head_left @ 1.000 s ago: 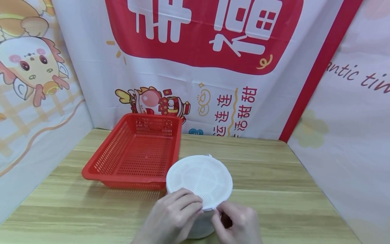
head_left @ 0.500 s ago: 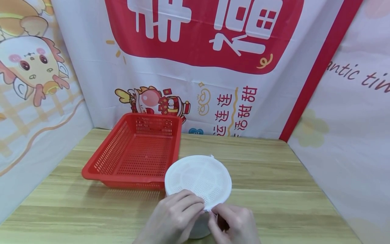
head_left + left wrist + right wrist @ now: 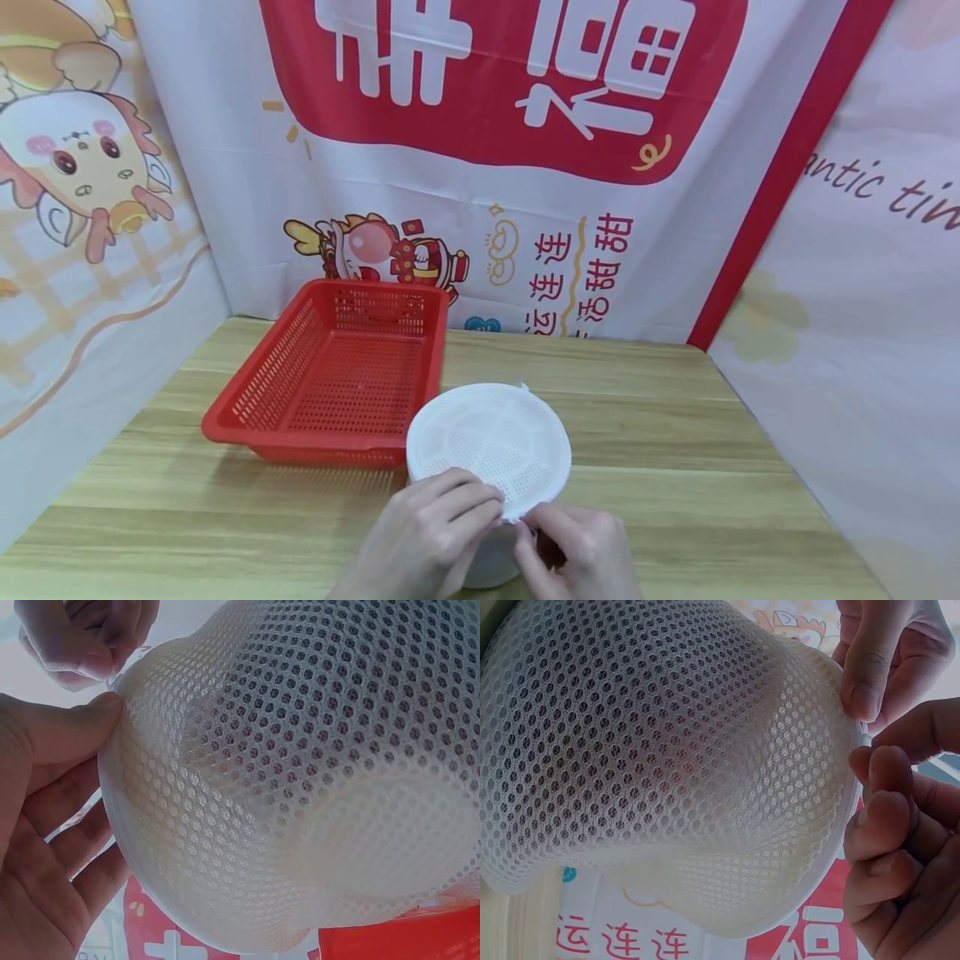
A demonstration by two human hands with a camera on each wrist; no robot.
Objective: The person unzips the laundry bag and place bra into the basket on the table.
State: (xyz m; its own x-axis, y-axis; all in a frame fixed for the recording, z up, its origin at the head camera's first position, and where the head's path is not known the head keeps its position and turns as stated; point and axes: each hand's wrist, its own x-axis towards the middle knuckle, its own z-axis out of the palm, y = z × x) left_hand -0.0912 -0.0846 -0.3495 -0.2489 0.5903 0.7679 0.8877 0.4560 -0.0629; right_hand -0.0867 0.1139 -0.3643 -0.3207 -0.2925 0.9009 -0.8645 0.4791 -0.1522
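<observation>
A white mesh laundry bag (image 3: 487, 450), drum-shaped with a round flat top and a piped rim, stands near the table's front edge. Its netting (image 3: 315, 735) fills much of the left wrist view and sags inward along one side. My left hand (image 3: 431, 525) pinches the rim between thumb and fingers at the near side of the top. Just right of it, my right hand (image 3: 577, 546) pinches a small piece at the same rim, its other fingers curled. In the right wrist view, both hands' fingertips meet closely at the edge of the bag (image 3: 667, 750).
A red slotted plastic basket (image 3: 352, 383) stands behind and left of the bag, close to its side. The wood-grain table (image 3: 675, 467) is bordered by a printed cloth backdrop (image 3: 495, 192) behind and printed cloths on both sides.
My right hand has shifted slightly left along the rim, closer to my left hand. The bag has moved a little to the left. The basket has stayed in place.
</observation>
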